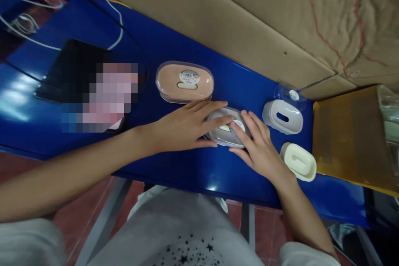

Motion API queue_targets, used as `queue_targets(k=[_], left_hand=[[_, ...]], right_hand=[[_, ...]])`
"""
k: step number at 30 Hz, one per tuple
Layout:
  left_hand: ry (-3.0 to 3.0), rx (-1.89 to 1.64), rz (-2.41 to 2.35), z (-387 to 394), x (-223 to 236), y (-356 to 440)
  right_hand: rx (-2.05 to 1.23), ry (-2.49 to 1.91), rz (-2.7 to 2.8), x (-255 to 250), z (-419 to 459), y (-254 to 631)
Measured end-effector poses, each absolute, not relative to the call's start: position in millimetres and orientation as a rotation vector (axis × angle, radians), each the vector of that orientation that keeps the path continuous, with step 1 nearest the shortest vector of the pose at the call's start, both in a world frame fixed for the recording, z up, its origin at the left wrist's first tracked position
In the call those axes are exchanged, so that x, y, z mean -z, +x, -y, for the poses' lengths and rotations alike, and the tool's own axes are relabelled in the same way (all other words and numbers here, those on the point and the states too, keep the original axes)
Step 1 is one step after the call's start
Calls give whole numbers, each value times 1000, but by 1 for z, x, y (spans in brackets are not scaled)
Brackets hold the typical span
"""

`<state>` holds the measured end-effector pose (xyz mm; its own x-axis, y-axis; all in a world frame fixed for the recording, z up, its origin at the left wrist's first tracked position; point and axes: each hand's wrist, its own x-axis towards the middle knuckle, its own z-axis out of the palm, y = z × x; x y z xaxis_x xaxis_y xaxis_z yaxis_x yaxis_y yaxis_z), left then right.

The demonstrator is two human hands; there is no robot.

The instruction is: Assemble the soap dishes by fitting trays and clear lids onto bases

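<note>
A grey oval plastic box [222,136] with a clear cover and a round white sticker [238,125] lies on the blue table, between my hands. My left hand [190,126] grips its left end, thumb along the near edge and fingers reaching over the top. From the other end my right hand [256,141] holds it, the index finger pressing at the sticker and the thumb at the near edge. Just beyond sits a peach oval box [168,81], also under a clear cover with a sticker and a pale insert.
To the right are a white oval piece [294,121] with a slot, a loose clear cover [282,91] and a cream tray [301,162]. Cardboard [237,25] walls the table's far side. A taped carton [346,133] stands right; a phone [70,70] and cables lie left.
</note>
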<state>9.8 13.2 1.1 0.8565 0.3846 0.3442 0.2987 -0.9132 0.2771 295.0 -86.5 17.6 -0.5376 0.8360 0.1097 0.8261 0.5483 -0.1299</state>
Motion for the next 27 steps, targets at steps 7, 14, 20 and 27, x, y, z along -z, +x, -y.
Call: queue_targets(k=[7,14,20,27], left_hand=[[2827,-555,-552,-12,-3,9],[2766,-532,-550,-12,-2,9],[2769,-533,-538,-13,-2,9],[2820,-508,-532,-13,-2,9]], right_hand=[[-52,-1404,2621,-16,85,295],[-115,-1402,2587,-14,83,298],[-143,-1416,2578,-16,84,296],[-119,-1419,2589,-17,84,296]])
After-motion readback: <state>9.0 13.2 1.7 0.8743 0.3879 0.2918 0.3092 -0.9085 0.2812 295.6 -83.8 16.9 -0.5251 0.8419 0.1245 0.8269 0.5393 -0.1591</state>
